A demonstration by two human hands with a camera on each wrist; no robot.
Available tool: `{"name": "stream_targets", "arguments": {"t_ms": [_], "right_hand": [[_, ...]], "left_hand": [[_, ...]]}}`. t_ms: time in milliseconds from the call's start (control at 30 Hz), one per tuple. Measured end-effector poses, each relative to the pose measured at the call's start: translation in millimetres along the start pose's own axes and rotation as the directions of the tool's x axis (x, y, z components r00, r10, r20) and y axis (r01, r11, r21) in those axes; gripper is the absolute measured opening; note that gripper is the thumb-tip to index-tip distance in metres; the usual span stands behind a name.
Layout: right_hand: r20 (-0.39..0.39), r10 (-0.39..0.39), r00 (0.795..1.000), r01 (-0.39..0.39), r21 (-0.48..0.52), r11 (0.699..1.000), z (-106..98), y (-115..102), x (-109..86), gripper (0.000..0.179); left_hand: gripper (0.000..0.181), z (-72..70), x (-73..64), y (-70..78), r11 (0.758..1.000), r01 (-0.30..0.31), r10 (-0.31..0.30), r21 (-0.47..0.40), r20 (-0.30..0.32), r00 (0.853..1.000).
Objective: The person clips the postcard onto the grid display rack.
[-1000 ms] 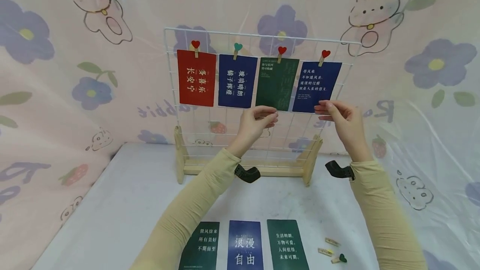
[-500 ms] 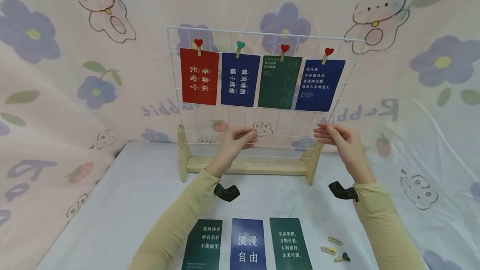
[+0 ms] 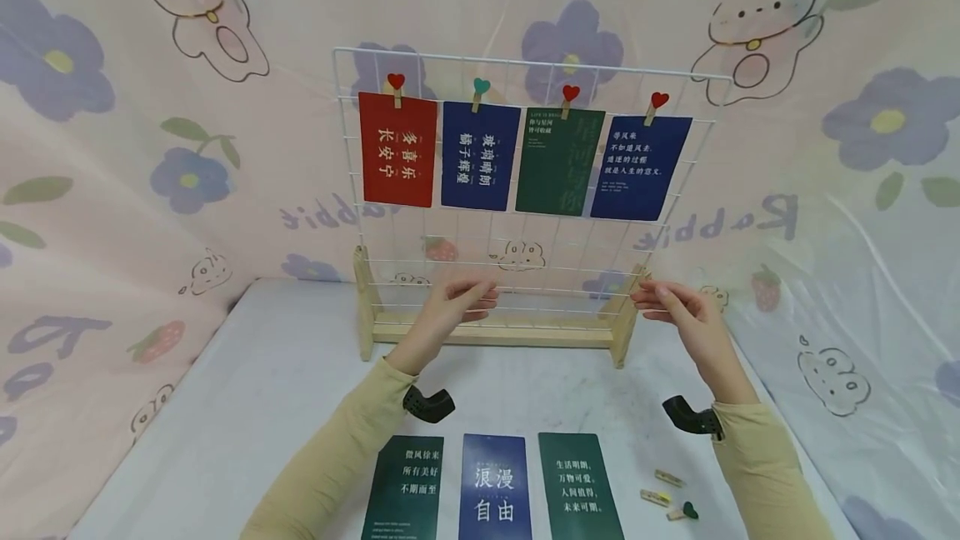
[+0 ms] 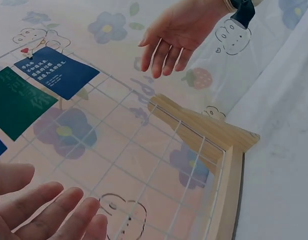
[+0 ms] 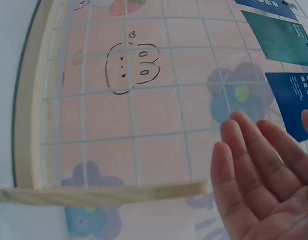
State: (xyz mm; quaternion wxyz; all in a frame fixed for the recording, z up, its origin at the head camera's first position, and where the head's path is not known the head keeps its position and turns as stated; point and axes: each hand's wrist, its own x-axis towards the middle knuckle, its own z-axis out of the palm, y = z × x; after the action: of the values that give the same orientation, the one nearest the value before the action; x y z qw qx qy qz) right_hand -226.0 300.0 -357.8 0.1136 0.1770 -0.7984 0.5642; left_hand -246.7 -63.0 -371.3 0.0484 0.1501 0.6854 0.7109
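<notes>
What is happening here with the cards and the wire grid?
A person holds both hands open in front of a white wire grid on a wooden stand. The left hand and the right hand grip nothing. Four cards hang along the grid's top from heart clips: the red card, two blue, one green. Three more cards lie on the table, beside loose clips.

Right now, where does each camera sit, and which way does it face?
Head: above the table, facing the wire grid; both forearms, left hand, right hand show.
Left wrist: low, looking across the grid; left fingertips and the right hand appear.
Right wrist: close to the grid; right fingers only.
All three share the blue card.
</notes>
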Motion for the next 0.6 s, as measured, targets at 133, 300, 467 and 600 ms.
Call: {"name": "stream_targets", "arguments": {"t_ms": [133,300,467,600], "right_hand": [[0.014,0.016,1.0,-0.016,-0.037,0.999,-4,10,-13.9,0.039],[0.018,0.075,0.997,-0.074,-0.037,0.997,-9,22,-32.6,0.037],[0.034,0.13,0.991,-0.127,-0.065,0.99,-12,33,-47.5,0.04],[0.056,0.165,0.985,-0.16,-0.091,0.983,-14,39,-56.3,0.041]], "left_hand": [[0.033,-13.1,-9.4,-10.0,0.999,0.054,-0.055,0.004,0.008,0.998],[0.036,-31.5,-24.6,-26.2,0.992,0.125,-0.125,0.003,0.005,0.992],[0.036,-46.5,-42.3,-39.3,0.988,0.151,-0.151,0.005,-0.001,0.988],[0.037,-57.0,-53.2,-45.8,0.983,0.184,-0.183,-0.013,0.005,0.983]]}}
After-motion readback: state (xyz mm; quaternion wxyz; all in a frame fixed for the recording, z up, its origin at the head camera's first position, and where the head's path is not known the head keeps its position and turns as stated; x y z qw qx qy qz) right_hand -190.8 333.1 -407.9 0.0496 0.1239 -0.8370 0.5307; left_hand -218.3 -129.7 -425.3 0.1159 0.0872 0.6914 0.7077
